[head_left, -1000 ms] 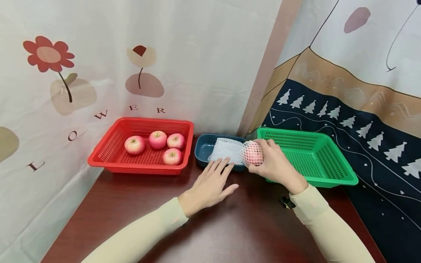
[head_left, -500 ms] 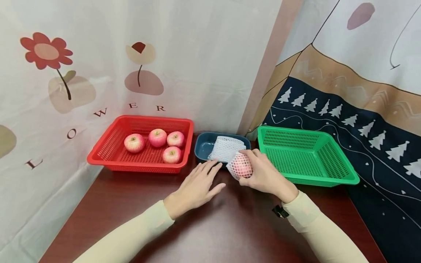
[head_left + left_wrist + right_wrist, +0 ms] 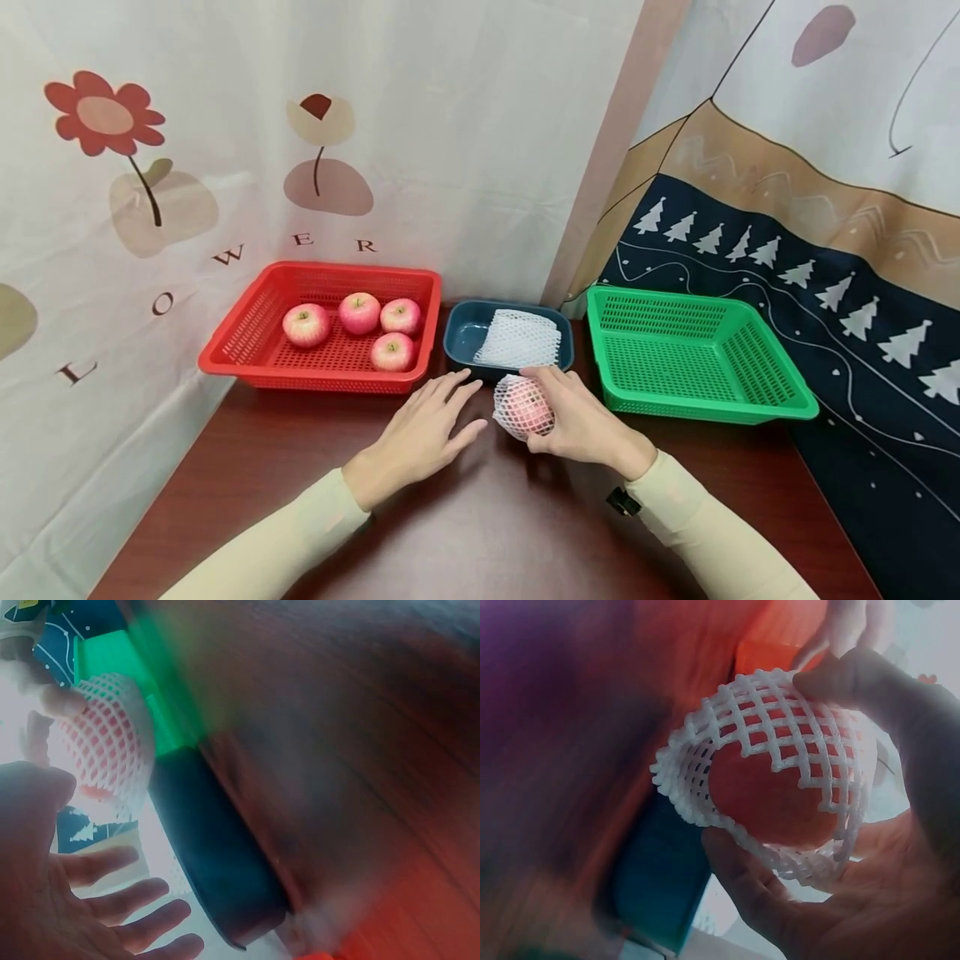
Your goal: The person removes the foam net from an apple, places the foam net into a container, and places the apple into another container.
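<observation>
My right hand (image 3: 583,418) grips an apple (image 3: 769,799) wrapped in a white foam net sleeve (image 3: 504,407), in front of the blue tray. In the right wrist view the sleeve's mouth gapes on one side and bare apple skin shows there. My left hand (image 3: 414,435) is spread with fingers apart, left of the netted apple and holding nothing; the left wrist view shows its thumb close to the net. More flat white foam nets (image 3: 519,338) lie in the blue tray (image 3: 460,337) behind the hands.
At the left stands a red basket (image 3: 258,379) with several bare apples (image 3: 359,313) in it. A green basket (image 3: 712,408) stands to the right of the blue tray. Printed curtains (image 3: 480,150) rise behind the brown table (image 3: 480,533).
My right hand has carried the netted apple left and toward me, from between the blue tray and green basket. My left hand has drawn back left, away from the tray's front.
</observation>
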Motion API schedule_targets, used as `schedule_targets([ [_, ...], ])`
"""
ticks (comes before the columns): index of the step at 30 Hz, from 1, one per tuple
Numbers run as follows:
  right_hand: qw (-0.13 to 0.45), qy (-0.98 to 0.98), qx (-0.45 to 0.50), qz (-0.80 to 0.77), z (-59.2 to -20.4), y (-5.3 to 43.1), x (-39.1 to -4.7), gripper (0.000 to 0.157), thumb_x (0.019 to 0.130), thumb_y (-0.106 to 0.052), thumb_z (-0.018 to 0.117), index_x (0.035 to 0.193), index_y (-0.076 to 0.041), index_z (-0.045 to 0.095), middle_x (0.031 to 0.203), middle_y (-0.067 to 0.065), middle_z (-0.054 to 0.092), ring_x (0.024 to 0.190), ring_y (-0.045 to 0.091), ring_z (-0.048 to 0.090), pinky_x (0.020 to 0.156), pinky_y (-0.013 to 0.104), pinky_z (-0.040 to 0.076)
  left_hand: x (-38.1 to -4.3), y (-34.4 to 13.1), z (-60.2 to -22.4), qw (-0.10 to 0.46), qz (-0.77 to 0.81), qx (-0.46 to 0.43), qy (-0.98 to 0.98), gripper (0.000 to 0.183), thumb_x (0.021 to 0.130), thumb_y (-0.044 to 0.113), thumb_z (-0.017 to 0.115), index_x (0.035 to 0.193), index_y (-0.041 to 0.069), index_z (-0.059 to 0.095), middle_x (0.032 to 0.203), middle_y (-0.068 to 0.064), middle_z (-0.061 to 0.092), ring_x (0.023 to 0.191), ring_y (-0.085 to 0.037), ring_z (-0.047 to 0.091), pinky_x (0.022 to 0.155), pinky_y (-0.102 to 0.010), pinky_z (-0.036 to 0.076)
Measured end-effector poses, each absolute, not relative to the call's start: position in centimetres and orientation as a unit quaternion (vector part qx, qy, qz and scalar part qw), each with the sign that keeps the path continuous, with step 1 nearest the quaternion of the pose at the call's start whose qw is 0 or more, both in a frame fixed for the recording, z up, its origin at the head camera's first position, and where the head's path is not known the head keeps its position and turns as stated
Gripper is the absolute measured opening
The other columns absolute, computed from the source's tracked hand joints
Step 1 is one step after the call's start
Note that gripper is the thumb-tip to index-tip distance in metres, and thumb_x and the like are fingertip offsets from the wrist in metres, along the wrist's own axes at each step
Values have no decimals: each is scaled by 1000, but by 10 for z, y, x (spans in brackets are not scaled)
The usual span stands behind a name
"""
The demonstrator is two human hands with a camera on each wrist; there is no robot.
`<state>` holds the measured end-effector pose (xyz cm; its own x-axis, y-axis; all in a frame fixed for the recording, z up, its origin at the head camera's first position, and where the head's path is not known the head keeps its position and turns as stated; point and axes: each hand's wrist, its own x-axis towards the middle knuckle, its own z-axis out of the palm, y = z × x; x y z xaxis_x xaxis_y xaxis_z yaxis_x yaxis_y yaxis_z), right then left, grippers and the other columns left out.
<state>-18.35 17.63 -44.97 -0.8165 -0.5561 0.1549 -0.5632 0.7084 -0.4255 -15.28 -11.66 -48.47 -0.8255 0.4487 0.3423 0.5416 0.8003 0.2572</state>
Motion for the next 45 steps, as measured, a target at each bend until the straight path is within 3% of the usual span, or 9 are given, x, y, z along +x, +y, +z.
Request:
schedule_targets([
  [5,-9,-915,327,235,-458,170,-183,92,83,-27,99,163,-11,56,152,8,69,132,31,62,112,50,59,-151,-123,-485,129,-179,-256,-941,63,112,48,75,164,13,66,170,-18,63,157,-42,61,128,-65,53],
  [21,-25,-903,373,213,-478,162,-179,91,82,-24,100,163,-15,58,149,2,70,124,22,58,104,40,56,-140,-131,-491,134,-212,-244,-937,56,110,43,79,158,15,71,162,-15,70,144,-39,70,119,-62,61],
  [27,-22,-898,385,211,-479,164,-180,92,85,-24,100,165,-13,56,152,3,68,131,25,60,111,45,57,-136,-132,-490,120,-224,-238,-938,54,110,41,80,156,15,72,159,-13,71,144,-37,70,117,-59,63],
  [37,-31,-897,375,232,-479,166,-178,108,86,-36,106,174,-16,47,158,7,61,142,28,59,119,52,59,-133,-130,-492,110,-233,-237,-937,51,110,40,81,154,16,74,154,-10,74,141,-34,72,115,-55,65],
  [45,-35,-895,366,252,-486,166,-180,100,89,-30,103,172,-12,48,158,8,64,139,25,64,120,50,60,-136,-126,-496,113,-259,-250,-926,43,108,33,85,144,11,79,139,-5,78,131,-27,75,116,-49,64],
])
